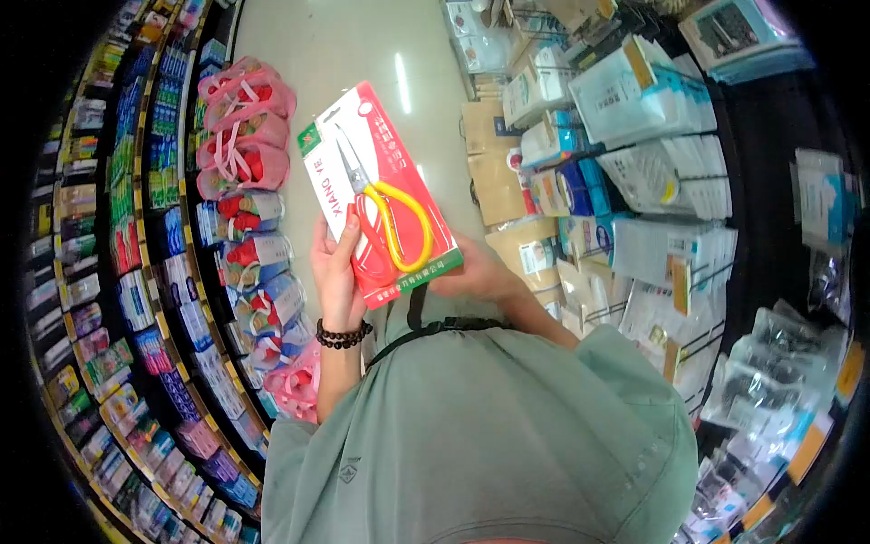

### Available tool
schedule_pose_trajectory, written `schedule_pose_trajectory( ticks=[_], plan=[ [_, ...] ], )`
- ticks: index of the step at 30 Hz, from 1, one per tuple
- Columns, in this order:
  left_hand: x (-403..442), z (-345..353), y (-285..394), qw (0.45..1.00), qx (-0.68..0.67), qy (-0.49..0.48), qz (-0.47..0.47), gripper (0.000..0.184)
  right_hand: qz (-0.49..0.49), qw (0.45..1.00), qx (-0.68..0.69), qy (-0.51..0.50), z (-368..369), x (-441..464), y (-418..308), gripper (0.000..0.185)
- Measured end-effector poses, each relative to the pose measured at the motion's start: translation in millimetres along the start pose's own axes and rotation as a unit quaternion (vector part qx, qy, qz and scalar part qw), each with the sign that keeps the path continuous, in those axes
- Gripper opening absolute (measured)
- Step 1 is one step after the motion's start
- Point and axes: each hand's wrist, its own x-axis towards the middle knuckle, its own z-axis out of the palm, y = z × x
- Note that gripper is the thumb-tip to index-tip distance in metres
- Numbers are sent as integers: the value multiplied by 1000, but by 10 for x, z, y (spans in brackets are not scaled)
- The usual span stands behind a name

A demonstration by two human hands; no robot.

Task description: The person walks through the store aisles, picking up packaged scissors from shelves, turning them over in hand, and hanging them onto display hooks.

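Observation:
A flat red, white and green package is held up in front of my body, tilted to the left at its top. On its face are scissors with one yellow and one red handle and metal blades pointing up. My left hand grips the lower left edge, its thumb lying on the front, and a dark bead bracelet circles that wrist. At the lower right corner my right hand holds the package, its fingers mostly hidden behind it.
Shelves of small boxed goods run along the left, with pink bags beside them. Packets hang on hooks at the right, among them white ones. A pale shiny floor lies between the two sides.

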Motion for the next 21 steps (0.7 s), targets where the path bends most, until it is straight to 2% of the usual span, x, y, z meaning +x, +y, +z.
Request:
schedule_pose_trajectory(
  ticks=[3, 4, 7, 10, 13, 15, 19, 20, 21],
  plan=[
    [427, 265, 115, 996, 25, 12, 81, 41, -15, 964, 247, 94, 108, 473, -237, 61],
    [547, 345, 150, 994, 52, 22, 93, 44, -18, 977, 191, 95, 16, 709, -224, 66],
    [895, 478, 190, 985, 93, 31, 141, 48, -86, 944, 315, 39, -71, 1126, -547, 73],
    [1196, 634, 232, 973, 125, 53, 188, 53, -72, 926, 356, 105, -174, 1484, -731, 78],
    [1454, 804, 296, 962, 153, 68, 215, 56, -77, 934, 320, 137, -344, 1851, -876, 89],
    [1666, 889, 302, 949, 171, 77, 255, 57, -85, 932, 324, 139, -449, 2083, -966, 88],
    [2272, 964, 432, 955, 157, 56, 244, 58, -105, 922, 329, 173, -652, 2633, -1130, 88],
    [2454, 983, 455, 952, 152, 52, 259, 53, -108, 918, 337, 180, -711, 2765, -1181, 85],
    [2678, 991, 531, 963, 128, 42, 234, 50, -111, 922, 325, 179, -782, 2928, -1239, 75]
  ],
)
